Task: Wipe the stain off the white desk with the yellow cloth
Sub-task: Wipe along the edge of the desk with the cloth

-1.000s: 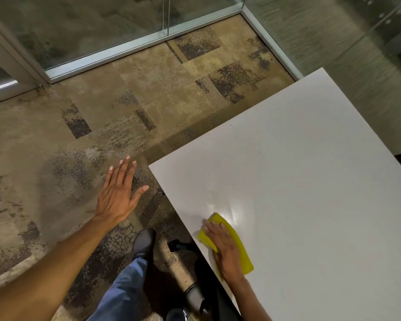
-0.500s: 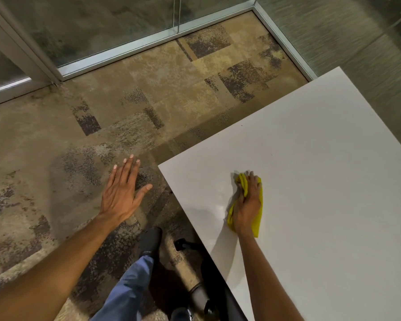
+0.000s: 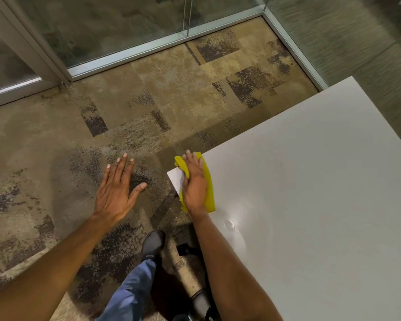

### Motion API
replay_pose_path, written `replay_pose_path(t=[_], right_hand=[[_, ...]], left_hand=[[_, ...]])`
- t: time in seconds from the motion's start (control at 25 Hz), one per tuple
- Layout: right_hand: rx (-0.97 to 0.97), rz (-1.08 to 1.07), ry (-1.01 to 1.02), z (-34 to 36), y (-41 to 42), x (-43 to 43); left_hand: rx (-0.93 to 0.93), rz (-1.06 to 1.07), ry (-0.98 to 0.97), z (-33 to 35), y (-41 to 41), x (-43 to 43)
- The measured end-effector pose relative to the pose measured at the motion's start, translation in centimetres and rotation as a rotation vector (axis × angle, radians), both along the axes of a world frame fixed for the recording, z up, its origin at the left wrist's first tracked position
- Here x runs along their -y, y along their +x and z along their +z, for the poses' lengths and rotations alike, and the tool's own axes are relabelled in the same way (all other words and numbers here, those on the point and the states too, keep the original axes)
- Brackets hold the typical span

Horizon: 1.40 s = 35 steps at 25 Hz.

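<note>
The white desk (image 3: 310,193) fills the right half of the view. My right hand (image 3: 195,184) presses the yellow cloth (image 3: 209,191) flat onto the desk's near left corner, and part of the cloth hangs over the desk's edge. A wet, shiny streak (image 3: 234,225) lies on the desk just right of my forearm. No stain is visible on the bare surface. My left hand (image 3: 117,191) hovers over the carpet left of the desk, fingers spread, holding nothing.
Patterned brown carpet (image 3: 148,112) covers the floor. Glass walls with metal frames (image 3: 130,56) run along the back and the right. My leg in blue trousers and a dark shoe (image 3: 152,245) stand below the desk corner, beside a black chair base (image 3: 188,250).
My right hand slid the cloth from the desk's near edge up and then left to the corner. My left hand stayed spread over the carpet.
</note>
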State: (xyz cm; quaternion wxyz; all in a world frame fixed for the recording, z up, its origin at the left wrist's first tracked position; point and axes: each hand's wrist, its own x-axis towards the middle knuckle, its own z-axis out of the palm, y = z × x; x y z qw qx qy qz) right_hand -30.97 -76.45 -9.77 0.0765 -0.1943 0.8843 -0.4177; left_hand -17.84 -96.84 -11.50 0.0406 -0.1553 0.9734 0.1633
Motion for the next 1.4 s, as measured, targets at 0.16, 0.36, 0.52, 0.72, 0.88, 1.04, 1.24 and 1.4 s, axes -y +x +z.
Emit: replay_pose_path(t=[0.16, 0.36, 0.52, 0.72, 0.88, 1.04, 1.24, 1.4], right_hand=[[0.032, 0.094, -0.060, 0.6, 1.8, 3.3], [0.326, -0.007, -0.312, 3.7, 1.6, 3.3], [0.425, -0.142, -0.386, 7.8, -5.3, 0.5], [0.284, 0.046, 0.281, 7.6, -17.1, -1.3], [0.385, 0.162, 0.628, 5.2, -21.0, 0.1], [0.386, 0.280, 0.743, 3.6, -21.5, 1.5], [0.369, 0.349, 0.902, 2.7, -21.3, 2.7], [0.351, 0.324, 1.021, 2.1, -20.6, 2.7]], left_hand=[[-0.006, 0.049, 0.006, 0.0, 0.2, 1.4], [0.010, 0.128, 0.046, -0.5, 0.4, 2.2], [0.038, 0.136, 0.080, -1.6, 0.3, 1.9], [0.013, 0.129, 0.128, -3.0, -0.1, 0.3], [-0.018, 0.147, 0.188, -3.8, -0.6, 0.0], [-0.021, 0.122, 0.203, -5.2, -0.8, 0.4], [0.018, 0.096, 0.231, -7.1, -0.6, 0.5], [0.042, 0.068, 0.257, -8.3, 0.1, 0.0]])
